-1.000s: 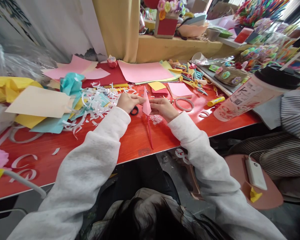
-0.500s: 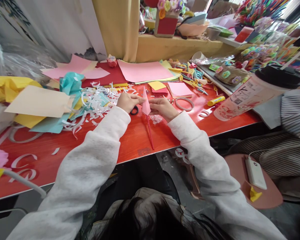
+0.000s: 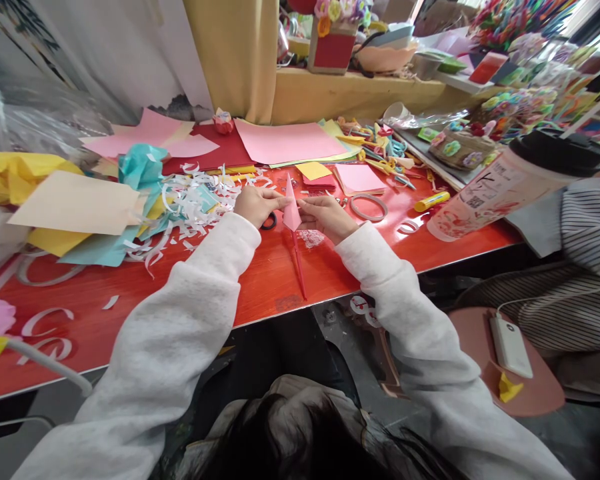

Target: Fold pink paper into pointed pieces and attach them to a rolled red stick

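Note:
A narrow kite-shaped piece of folded pink paper stands between my hands, above the red table. My left hand pinches its left edge with thumb and fingers. From the other side, my right hand grips the right edge, fingers close together. Below the paper's lower tip a thin red stick-like item runs toward the table's front edge; whether it touches the paper I cannot tell. Black scissor handles show partly beside my left hand. Small pink and yellow paper squares lie just beyond my right hand.
White paper strips and coloured sheets crowd the left. Large pink sheets lie at the back. At right are a tape ring, a yellow glue stick and a tall drink cup near the edge.
Almost nothing differs. Both hands keep their hold on the folded pink paper, and the view has shifted very slightly.

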Demonstrator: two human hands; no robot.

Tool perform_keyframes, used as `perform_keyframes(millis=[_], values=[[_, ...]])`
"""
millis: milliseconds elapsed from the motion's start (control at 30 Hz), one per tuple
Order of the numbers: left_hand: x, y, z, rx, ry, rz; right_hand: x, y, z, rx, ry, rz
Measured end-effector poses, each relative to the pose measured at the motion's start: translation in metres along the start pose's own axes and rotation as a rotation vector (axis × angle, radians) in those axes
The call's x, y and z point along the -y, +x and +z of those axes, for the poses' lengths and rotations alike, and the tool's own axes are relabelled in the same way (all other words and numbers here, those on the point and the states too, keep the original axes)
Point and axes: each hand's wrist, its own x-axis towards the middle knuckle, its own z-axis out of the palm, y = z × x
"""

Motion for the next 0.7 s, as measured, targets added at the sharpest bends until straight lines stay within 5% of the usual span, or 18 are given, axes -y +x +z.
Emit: perform_keyframes(millis=[700], values=[[-0.011,-0.010,0.011,-0.114,0.358,0.135,-0.001,0.000,-0.001,-0.029,-0.103,-0.129]])
